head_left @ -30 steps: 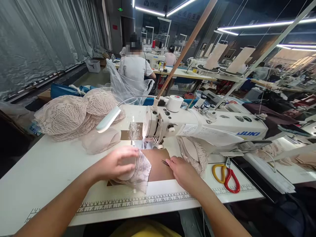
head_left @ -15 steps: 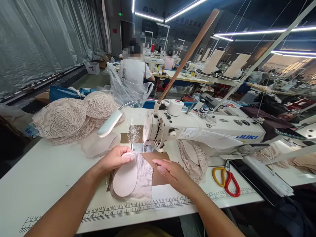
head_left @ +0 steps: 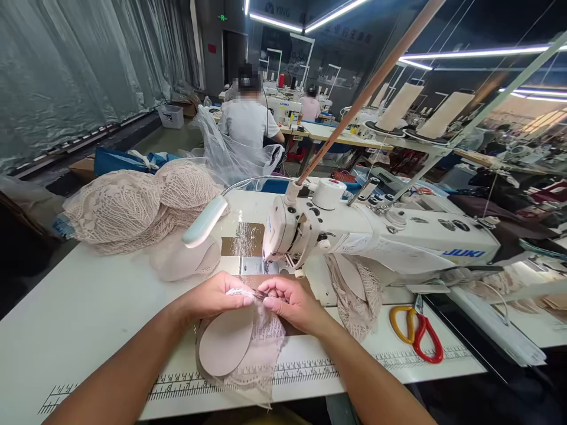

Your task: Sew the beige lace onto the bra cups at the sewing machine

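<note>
My left hand (head_left: 221, 297) pinches the upper edge of a pale lace piece (head_left: 269, 333), which hangs over the table's front part. A smooth, rounded beige pad (head_left: 227, 342) lies against the lace below my fingers. My right hand (head_left: 290, 301) is closed on what look like small metal thread snips (head_left: 260, 293), partly hidden by the fingers. Their tips touch or nearly touch the lace edge beside my left thumb. Both hands are just in front of the needle area of a white sewing machine (head_left: 328, 227).
Stacked lace cups (head_left: 115, 206) stand at the left behind a lamp (head_left: 206, 221). More lace pieces (head_left: 354, 295) lie right of the needle. Scissors with red and yellow handles (head_left: 416, 330) rest near a printed ruler (head_left: 177, 383). A person (head_left: 250, 121) sits beyond the machine.
My right hand has moved left and up with the snips to the lace edge at my left fingers. The lace and pad have shifted slightly towards me. The view has turned a little.
</note>
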`<act>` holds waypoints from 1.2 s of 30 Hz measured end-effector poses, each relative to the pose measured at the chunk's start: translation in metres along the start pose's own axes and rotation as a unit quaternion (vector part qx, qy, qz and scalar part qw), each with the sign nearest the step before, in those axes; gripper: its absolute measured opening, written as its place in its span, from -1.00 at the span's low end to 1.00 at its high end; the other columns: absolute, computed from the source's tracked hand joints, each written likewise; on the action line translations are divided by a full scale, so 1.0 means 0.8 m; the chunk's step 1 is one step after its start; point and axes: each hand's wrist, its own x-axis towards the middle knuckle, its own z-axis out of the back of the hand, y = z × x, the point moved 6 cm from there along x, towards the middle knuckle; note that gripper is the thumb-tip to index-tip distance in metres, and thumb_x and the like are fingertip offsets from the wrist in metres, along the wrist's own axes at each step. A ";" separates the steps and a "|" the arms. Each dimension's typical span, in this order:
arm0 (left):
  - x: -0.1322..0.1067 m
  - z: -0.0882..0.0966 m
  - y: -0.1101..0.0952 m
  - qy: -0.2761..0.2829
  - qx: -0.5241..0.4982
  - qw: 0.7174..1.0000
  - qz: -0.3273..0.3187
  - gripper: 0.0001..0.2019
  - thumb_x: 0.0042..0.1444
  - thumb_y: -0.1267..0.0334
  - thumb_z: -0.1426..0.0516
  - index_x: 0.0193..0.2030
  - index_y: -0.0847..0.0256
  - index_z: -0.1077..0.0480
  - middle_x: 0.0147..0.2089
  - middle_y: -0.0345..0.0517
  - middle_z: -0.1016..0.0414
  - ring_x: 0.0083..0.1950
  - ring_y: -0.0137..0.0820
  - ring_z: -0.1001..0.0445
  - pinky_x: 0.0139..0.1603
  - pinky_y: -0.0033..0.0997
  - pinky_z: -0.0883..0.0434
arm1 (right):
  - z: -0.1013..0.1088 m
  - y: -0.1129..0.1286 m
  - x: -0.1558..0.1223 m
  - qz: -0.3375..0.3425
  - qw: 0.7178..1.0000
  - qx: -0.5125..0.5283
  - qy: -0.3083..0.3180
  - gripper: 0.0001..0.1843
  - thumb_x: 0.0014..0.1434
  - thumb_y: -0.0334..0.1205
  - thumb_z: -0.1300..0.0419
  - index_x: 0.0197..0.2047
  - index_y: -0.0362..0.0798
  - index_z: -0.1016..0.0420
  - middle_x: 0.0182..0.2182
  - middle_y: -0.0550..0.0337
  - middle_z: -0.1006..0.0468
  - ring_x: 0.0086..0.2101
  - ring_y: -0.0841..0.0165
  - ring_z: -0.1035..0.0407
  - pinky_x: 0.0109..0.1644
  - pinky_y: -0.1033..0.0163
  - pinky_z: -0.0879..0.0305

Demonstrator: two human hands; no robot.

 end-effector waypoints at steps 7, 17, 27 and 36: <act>0.005 -0.003 0.011 0.032 -0.039 0.998 0.030 -0.60 0.10 -0.01 -0.21 -0.52 0.29 -0.31 -0.52 -0.30 0.02 -0.45 -0.50 0.06 -0.44 -0.40 0.11 | -0.008 -0.010 -0.001 -0.007 0.999 0.032 -0.001 -0.77 0.18 -0.13 -0.20 -0.15 -0.07 -0.51 -0.49 0.30 -0.38 -0.48 0.46 -0.22 -0.41 0.37 -0.14; 0.008 -0.011 0.013 0.056 -0.046 0.996 0.049 -0.49 0.10 -0.01 -0.21 -0.60 0.19 -0.02 -0.56 -0.34 0.13 -0.51 -0.54 0.15 -0.48 -0.38 0.19 | -0.008 -0.002 -0.003 0.019 0.998 -0.017 -0.052 -0.84 0.20 -0.22 -0.18 -0.20 -0.04 -0.56 -0.34 0.21 -0.57 -0.33 0.38 -0.41 -0.26 0.31 -0.28; 0.009 -0.018 0.010 0.066 -0.062 0.995 0.044 -0.47 0.10 -0.02 -0.21 -0.61 0.19 0.01 -0.55 -0.34 0.15 -0.50 -0.55 0.17 -0.47 -0.37 0.20 | -0.004 -0.010 -0.002 0.010 0.999 -0.011 -0.036 -0.85 0.14 -0.21 -0.23 -0.21 -0.05 -0.53 -0.36 0.22 -0.54 -0.37 0.40 -0.39 -0.31 0.32 -0.27; 0.011 -0.022 0.021 0.065 -0.074 0.993 0.060 -0.45 0.07 0.02 -0.25 -0.65 0.20 0.01 -0.61 -0.37 0.15 -0.55 -0.58 0.19 -0.51 -0.39 0.22 | -0.011 -0.002 0.000 0.009 0.997 -0.027 -0.065 -0.90 0.17 -0.26 -0.16 -0.33 -0.06 -0.50 -0.41 0.23 -0.52 -0.38 0.39 -0.38 -0.31 0.31 -0.27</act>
